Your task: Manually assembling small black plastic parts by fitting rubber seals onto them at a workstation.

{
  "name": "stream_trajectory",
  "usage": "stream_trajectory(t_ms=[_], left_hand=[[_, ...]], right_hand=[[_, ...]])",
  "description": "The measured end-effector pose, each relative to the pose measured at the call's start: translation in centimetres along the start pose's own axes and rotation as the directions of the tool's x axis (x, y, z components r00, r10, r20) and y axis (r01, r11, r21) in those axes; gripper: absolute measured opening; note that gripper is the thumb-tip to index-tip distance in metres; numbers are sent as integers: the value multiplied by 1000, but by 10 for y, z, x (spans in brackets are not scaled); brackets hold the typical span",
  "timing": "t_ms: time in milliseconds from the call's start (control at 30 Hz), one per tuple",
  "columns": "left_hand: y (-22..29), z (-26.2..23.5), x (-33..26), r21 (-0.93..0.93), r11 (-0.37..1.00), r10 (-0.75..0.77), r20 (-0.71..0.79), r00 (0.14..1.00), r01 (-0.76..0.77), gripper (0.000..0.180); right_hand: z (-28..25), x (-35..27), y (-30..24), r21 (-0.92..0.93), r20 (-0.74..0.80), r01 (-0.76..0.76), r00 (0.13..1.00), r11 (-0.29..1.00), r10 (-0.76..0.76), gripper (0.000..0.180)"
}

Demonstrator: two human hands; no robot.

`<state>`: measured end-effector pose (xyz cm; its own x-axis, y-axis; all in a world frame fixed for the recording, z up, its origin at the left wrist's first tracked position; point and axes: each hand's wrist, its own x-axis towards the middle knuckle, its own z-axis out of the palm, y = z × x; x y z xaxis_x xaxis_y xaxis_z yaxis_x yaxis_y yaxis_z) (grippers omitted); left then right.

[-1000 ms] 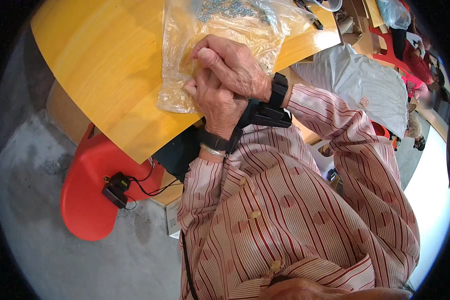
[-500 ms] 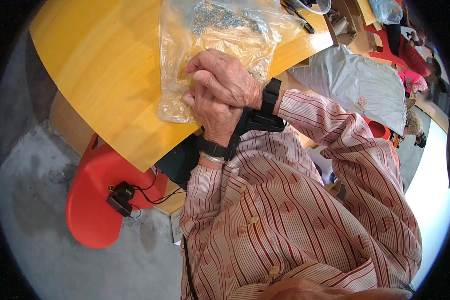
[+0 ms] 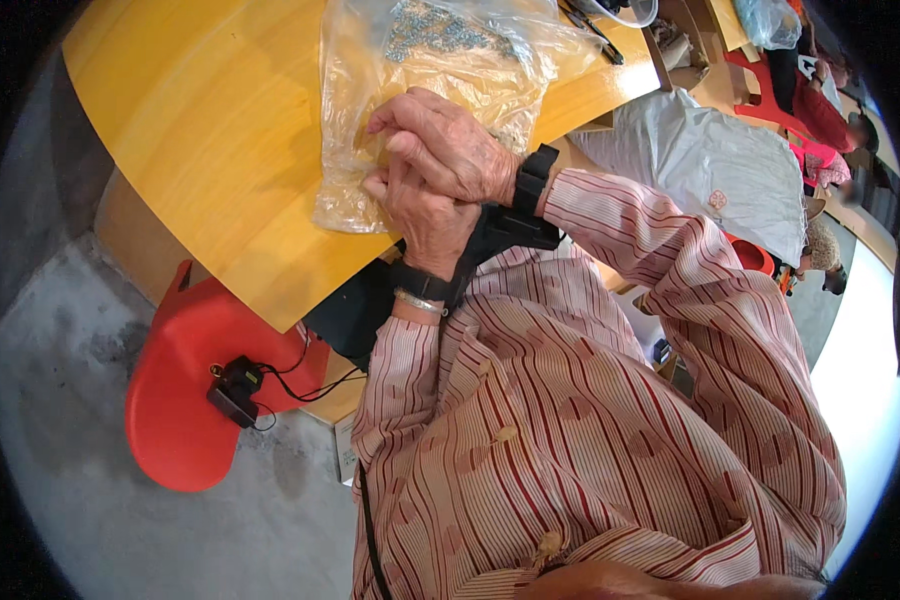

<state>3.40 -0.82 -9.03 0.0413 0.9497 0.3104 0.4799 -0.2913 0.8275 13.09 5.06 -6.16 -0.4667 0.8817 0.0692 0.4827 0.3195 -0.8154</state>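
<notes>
My left hand [image 3: 428,228] and my right hand [image 3: 458,152] are pressed together over the near part of a clear plastic bag [image 3: 346,205] on the table. The right hand lies over the left, with its fingers curled and its thumb against the left fingers. Both hands look closed; whatever they may hold between them is hidden. Farther up the bag, many small blue-grey pieces [image 3: 445,35], like beads, are spread in a patch. Both wrists wear black straps, and the left also has a bracelet [image 3: 419,300].
The yellow table [image 3: 210,150] has a curved left edge. Dark slim tools [image 3: 592,32] lie beside a clear container [image 3: 635,12] at the far right. A white sack [image 3: 705,165] stands right. Black adapters [image 3: 236,388] rest on a red chair [image 3: 175,440]. People are in the background.
My hands stay clasped in almost the same pose over the bag. The whole view has shifted slightly.
</notes>
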Motion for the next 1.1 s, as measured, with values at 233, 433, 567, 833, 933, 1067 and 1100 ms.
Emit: stream_trajectory(t_ms=[233,433,567,833,933,1067,1100], left_hand=[[-1,2,3,36,997,68,32,997,-69,44],[-1,5,12,178,984,-22,74,997,9,51],[-3,7,7,284,955,76,57,996,-89,38],[16,-14,10,290,956,11,148,989,-54,15],[26,-33,23,67,992,-121,189,975,110,18],[20,-47,35,-63,974,-184,330,926,216,19],[24,-52,40,-85,955,-228,399,888,284,18]], right_hand=[[-5,4,3,-72,-51,51,997,996,-55,40],[-12,12,-4,-9,-55,21,998,1000,-22,36],[-36,-6,-28,-93,-104,55,992,994,-65,27],[-59,-68,-22,-504,-88,146,972,851,-218,33],[-68,-73,-30,-666,21,207,966,717,-259,36],[-71,-63,-37,-746,62,305,917,591,-395,38],[-73,-61,-41,-756,77,326,905,567,-418,38]])
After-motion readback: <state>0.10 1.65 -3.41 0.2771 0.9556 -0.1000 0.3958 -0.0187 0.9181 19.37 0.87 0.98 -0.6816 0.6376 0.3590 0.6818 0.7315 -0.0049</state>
